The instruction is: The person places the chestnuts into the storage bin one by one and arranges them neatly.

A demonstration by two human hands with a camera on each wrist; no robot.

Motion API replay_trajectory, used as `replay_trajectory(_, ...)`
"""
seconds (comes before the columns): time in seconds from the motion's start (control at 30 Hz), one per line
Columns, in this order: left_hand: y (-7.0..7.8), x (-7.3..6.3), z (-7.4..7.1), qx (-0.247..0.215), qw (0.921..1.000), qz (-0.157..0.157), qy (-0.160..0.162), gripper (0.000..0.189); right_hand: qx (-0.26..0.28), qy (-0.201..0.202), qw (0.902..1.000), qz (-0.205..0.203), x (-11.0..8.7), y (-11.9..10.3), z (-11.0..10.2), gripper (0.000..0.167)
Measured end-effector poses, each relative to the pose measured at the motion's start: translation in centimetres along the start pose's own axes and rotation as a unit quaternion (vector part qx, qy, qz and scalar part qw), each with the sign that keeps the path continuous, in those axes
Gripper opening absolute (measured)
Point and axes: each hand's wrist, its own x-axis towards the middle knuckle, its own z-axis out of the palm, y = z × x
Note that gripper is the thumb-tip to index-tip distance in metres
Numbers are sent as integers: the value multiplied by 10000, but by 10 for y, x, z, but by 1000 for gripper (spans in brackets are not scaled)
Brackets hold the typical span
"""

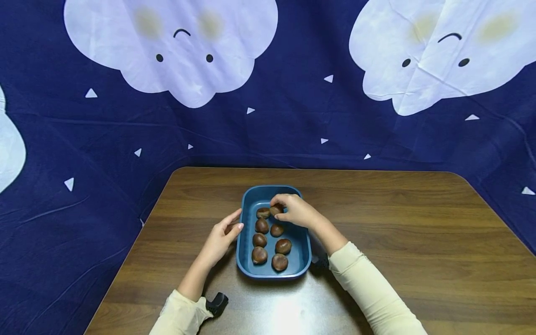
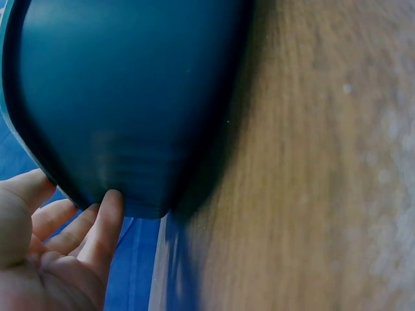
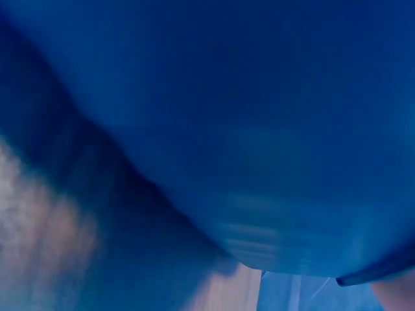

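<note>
A blue rectangular tray [image 1: 302, 270] stands on the table with several brown chestnuts [image 1: 259, 255] in two rough columns inside it. Near the far end of the tray, my right hand [image 1: 298, 211] pinches a chestnut [image 1: 276, 210] between thumb and fingers, beside the farthest chestnut [image 1: 263, 212] of the left column. My left hand [image 1: 220, 237] touches the tray's left side with its fingertips and thumb. In the left wrist view, those fingertips [image 2: 111, 197] rest against the tray's outer wall [image 2: 123, 116]. The right wrist view is mostly filled by the outer wall [image 3: 259, 142], which hides the right fingers.
The brown wooden table [image 1: 398, 223] extends well to the right of the tray and a shorter way to the left. Behind it hangs a dark blue curtain [image 1: 293, 125] with white clouds. A black wrist device [image 1: 217, 304] sits at the left cuff.
</note>
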Motion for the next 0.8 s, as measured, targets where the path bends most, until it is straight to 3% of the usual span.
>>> replay_trajectory(0.5,-1,0,0,11,10000,24,27,44,-868,-250,9959,85,2,-2,8,26)
replay_trajectory(0.8,-2,2,0,26,10000,12,20,43,-691,-126,9975,107,1,-2,6,25)
